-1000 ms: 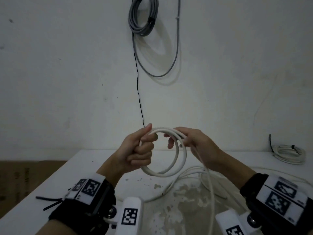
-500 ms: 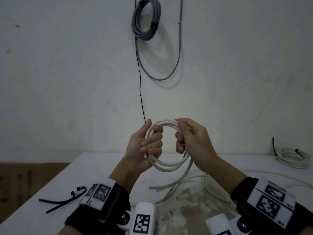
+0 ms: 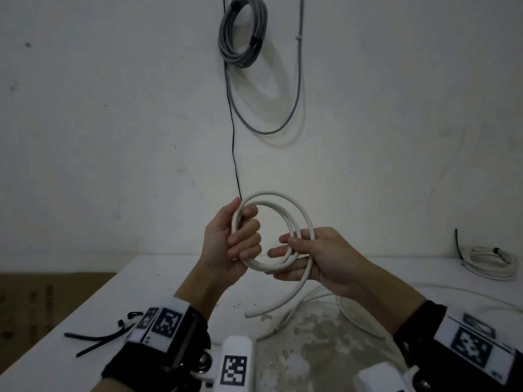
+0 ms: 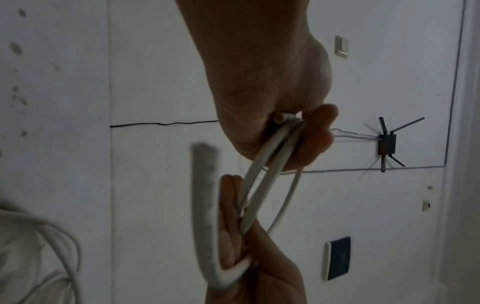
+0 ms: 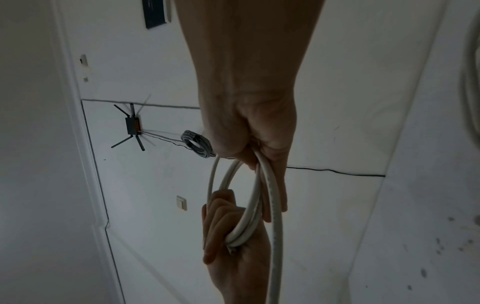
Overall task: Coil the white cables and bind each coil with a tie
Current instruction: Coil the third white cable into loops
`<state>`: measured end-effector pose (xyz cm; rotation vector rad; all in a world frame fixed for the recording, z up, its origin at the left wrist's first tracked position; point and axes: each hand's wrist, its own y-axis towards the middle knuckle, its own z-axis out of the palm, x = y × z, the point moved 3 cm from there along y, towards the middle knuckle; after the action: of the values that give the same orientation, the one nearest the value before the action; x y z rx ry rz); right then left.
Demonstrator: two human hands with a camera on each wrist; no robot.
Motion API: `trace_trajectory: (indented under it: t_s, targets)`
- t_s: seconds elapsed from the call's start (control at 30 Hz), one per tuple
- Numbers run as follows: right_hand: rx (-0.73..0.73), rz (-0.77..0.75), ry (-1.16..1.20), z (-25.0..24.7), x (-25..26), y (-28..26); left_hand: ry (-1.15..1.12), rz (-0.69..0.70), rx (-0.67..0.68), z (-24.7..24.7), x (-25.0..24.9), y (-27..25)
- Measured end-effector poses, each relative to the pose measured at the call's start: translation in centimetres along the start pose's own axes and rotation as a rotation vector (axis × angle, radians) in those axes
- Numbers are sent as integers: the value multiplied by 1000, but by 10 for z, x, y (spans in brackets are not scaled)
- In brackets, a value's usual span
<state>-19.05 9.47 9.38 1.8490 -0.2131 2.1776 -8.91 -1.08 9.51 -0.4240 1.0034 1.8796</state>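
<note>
A white cable coil (image 3: 278, 215) of about three loops is held upright above the table between both hands. My left hand (image 3: 240, 239) grips the coil's left side with curled fingers; the same grip shows in the left wrist view (image 4: 298, 139) and the coil in the right wrist view (image 5: 244, 205). My right hand (image 3: 305, 256) holds the coil's lower right, fingers curled round the strands. The cable's loose tail (image 3: 285, 295) drops from the right hand to the table. Black ties (image 3: 96, 339) lie on the table at the left.
A bound white coil (image 3: 489, 260) lies at the table's far right. More loose white cable (image 3: 334, 301) sprawls on the white table (image 3: 158, 278) under the hands. A grey cable coil (image 3: 243, 32) hangs on the wall. A cardboard box (image 3: 42, 304) stands left of the table.
My right hand slid from the top of the coil down to its lower right, laying another loop on. The coil rose a little. The left hand kept its grip.
</note>
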Motion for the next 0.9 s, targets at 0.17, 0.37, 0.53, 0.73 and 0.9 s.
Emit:
trace_trajectory:
  t_s: [0.17, 0.37, 0.53, 0.73, 0.9]
  targets:
    - [-112, 12, 88, -3, -7, 5, 149, 52, -189, 8, 7, 1]
    - [-161, -1, 205, -7, -16, 8, 316, 97, -344, 3, 13, 5]
    - [-51, 59, 23, -11, -16, 4, 241, 43, -352, -2, 10, 1]
    - [-267, -205, -684, -36, 0, 8, 221, -61, -324, -7, 9, -7]
    - [-198, -701, -1005, -31, 23, 6, 391, -245, -318, -7, 17, -8]
